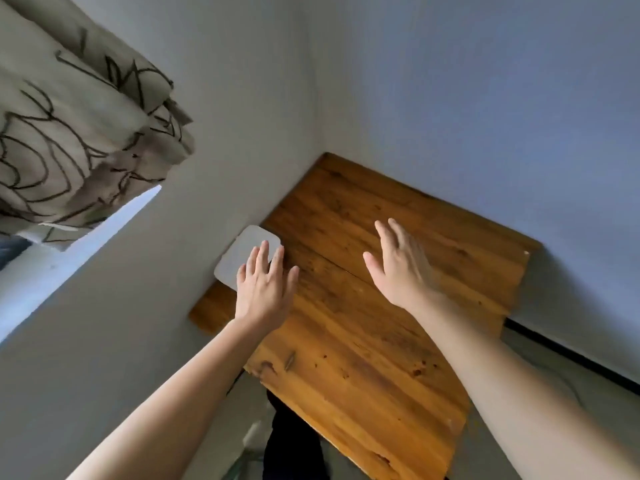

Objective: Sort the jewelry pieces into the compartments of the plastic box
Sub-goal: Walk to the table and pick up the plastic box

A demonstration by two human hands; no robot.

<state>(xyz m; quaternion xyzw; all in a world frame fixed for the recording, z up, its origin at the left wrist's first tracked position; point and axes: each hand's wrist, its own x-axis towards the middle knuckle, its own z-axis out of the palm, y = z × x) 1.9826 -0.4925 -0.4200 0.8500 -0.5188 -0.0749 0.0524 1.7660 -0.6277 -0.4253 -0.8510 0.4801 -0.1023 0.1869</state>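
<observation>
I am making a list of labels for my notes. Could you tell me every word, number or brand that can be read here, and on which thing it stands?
None can be read: the white box, wooden table and patterned curtain show no text.

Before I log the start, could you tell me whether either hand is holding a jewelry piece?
No: the left hand and right hand are both open and empty above the wooden table.

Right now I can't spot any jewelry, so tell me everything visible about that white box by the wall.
The white box looks like smooth, matte plastic, squarish with rounded corners, lying flat and apparently closed at the wooden table's far-left edge by the wall. The left hand's spread fingers cover its near corner; contact is unclear. No compartments or jewelry show.
</observation>
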